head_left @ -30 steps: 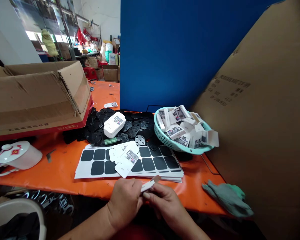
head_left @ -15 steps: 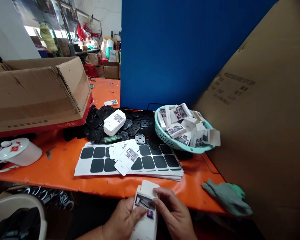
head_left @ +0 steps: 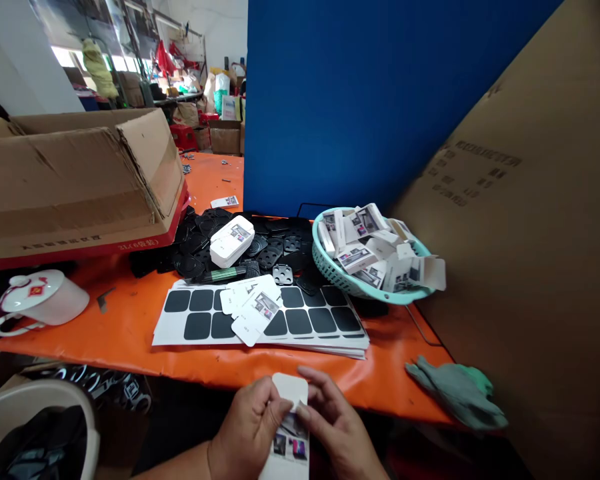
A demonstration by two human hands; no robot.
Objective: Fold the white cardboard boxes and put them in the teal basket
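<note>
Both hands hold one small white printed carton (head_left: 291, 427) below the near edge of the orange table (head_left: 130, 333). My left hand (head_left: 247, 433) grips its left side, thumb pressed on the top flap. My right hand (head_left: 337, 430) pinches the right side with the fingers bent onto the flap. Just beyond the hands lie sheets of black square pads (head_left: 260, 320), with several flat white carton blanks (head_left: 250, 303) on top of them.
A teal basket (head_left: 365, 290) of folded cartons stands at right. Black plastic parts (head_left: 200, 247) and a stack of white blanks (head_left: 231, 241) lie behind the sheets. A cardboard box (head_left: 80, 180) and white lidded cup (head_left: 40, 300) at left; grey glove (head_left: 455, 393) and leaning cardboard (head_left: 530, 267) at right.
The carton went from a flat piece pinched at table edge to an upright printed box held lower. Between the last two frames my fingers closed over its top flap.
</note>
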